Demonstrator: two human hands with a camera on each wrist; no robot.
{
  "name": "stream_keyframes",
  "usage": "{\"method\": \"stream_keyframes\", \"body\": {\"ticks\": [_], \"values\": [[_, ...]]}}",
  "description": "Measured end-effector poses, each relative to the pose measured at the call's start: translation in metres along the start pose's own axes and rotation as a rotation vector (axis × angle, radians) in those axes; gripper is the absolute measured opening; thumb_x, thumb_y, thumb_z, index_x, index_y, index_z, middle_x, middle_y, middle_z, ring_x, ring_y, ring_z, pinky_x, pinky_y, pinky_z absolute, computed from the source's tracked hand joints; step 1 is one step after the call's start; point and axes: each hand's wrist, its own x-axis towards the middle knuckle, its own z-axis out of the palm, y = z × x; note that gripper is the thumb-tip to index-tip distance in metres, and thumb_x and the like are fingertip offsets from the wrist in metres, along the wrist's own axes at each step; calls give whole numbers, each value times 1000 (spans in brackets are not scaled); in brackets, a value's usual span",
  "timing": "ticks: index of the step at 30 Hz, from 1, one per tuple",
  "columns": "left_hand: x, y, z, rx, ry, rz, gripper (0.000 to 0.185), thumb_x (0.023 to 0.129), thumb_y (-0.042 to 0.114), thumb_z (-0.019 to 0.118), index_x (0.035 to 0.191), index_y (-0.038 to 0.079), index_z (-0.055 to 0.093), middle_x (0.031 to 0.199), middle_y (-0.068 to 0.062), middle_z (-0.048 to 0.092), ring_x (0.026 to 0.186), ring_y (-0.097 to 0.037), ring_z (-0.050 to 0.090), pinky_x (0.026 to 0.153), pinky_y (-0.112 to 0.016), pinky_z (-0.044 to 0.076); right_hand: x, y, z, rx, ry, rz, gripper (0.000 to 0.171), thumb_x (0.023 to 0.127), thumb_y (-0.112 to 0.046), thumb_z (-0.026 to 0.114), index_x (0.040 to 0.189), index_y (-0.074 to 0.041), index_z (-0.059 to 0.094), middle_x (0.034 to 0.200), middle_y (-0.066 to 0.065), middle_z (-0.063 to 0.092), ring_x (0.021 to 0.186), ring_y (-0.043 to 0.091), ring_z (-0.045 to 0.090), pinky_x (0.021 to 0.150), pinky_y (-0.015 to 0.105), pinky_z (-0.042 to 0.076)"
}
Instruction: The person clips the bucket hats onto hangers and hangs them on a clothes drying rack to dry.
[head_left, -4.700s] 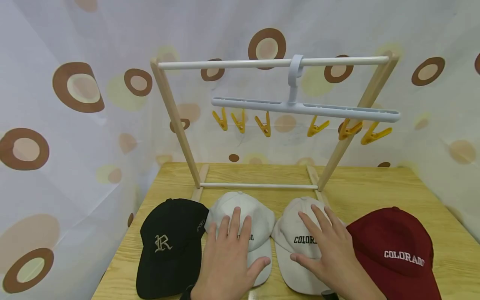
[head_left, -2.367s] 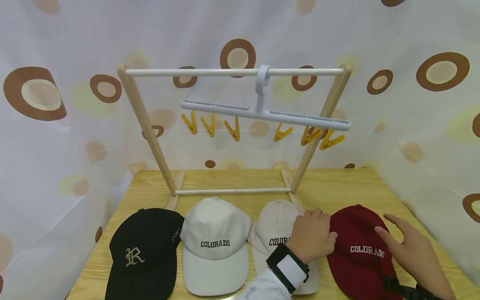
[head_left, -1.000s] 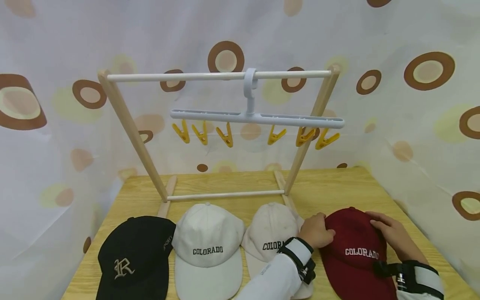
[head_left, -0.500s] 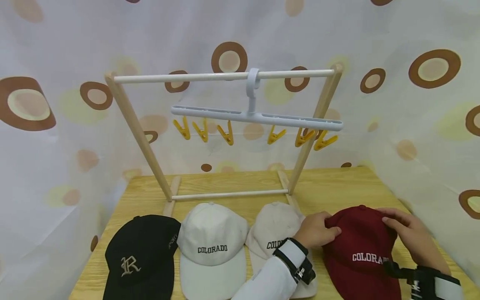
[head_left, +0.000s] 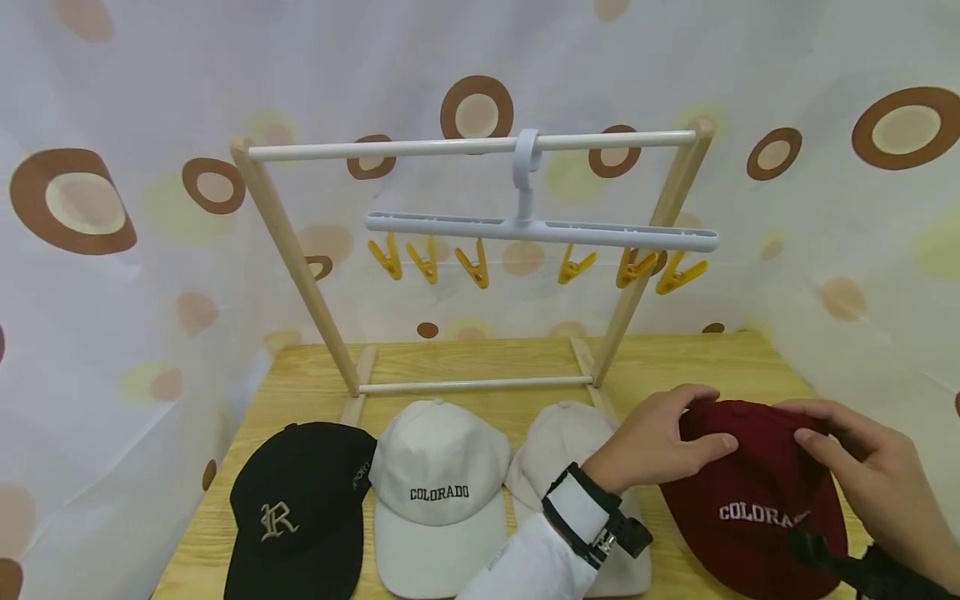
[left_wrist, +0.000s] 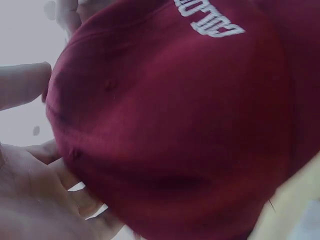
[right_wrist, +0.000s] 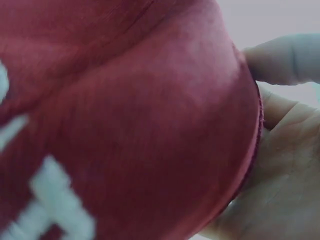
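A dark red baseball cap [head_left: 757, 475] with white COLORADO lettering is at the right of the row, between my two hands. On its left side my left hand [head_left: 660, 442] grips the crown, thumb on the front and fingers behind. My right hand [head_left: 877, 475] holds the opposite side the same way. In the left wrist view the left fingers [left_wrist: 55, 170] go behind the red cloth. The right wrist view has the right thumb [right_wrist: 285, 60] at the cap's edge. My left forearm partly covers a beige cap [head_left: 562, 442].
A white COLORADO cap [head_left: 438, 467] and a black cap [head_left: 300, 508] lie to the left on the wooden table [head_left: 705, 367]. Behind stands a wooden rack [head_left: 296, 267] with a white bar, from which hangs a pale hanger [head_left: 540, 232] with several yellow clips [head_left: 472, 265].
Both hands have gone from the white and beige caps to the sides of the red cap and taken hold. Its brim now sits higher in view than half a second ago.
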Motion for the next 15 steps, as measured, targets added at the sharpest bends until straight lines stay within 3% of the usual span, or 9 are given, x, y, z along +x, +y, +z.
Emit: {"method": "stream_keyframes", "body": {"ticks": [3,6,10,15], "values": [[-5,16,-8,43,7,53,45,96,37,60,138,21,54,119,11,67,97,9,58,80,-6,44,-1,-12,3,13,22,-43,31,98,5,53,125,-5,63,99,-26,63,70,1,58,55,17,43],[-11,27,-12,58,12,65,37,97,36,60,130,21,60,108,14,69,87,12,56,74,-5,44,-3,-21,6,36,43,-69,31,97,9,52,124,-2,63,106,-23,63,78,-3,59,57,15,45],[-18,34,-14,68,24,64,27,97,35,61,120,22,64,95,17,67,78,14,53,69,-5,44,-7,-28,12,80,70,-115,33,94,15,49,122,3,62,109,-18,62,83,-3,57,57,15,44],[-26,38,-18,78,45,73,19,96,33,62,109,21,67,85,18,64,70,16,50,64,-5,44,-9,-31,20,133,99,-187,42,91,22,47,120,-4,65,103,-16,63,77,-1,54,53,15,42]]}}
